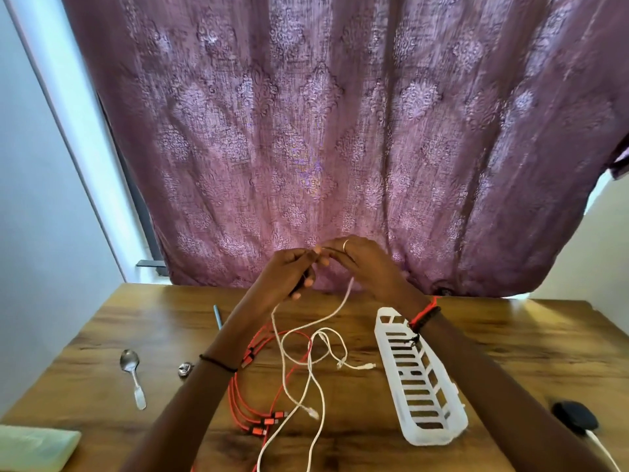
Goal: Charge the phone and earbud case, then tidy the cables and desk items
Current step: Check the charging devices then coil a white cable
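Both my hands are raised together above the far side of the wooden desk (510, 338). My left hand (289, 270) is closed around a small dark object that I cannot identify. My right hand (357, 264) pinches the end of a white cable (335, 310), fingertips touching the left hand. The white cable hangs down and loops loosely over an orange multi-head cable (253, 349) lying on the desk. A black earbud case (575, 415) sits at the right edge with a white cable (604, 449) leading from it.
A white slotted plastic basket (417, 379) lies on the desk to the right. A metal spoon (132, 376), a small metal piece (185, 368) and a blue pen (218, 316) lie to the left. A pale green pad (34, 449) is at the near-left corner. A purple curtain (323, 131) hangs behind.
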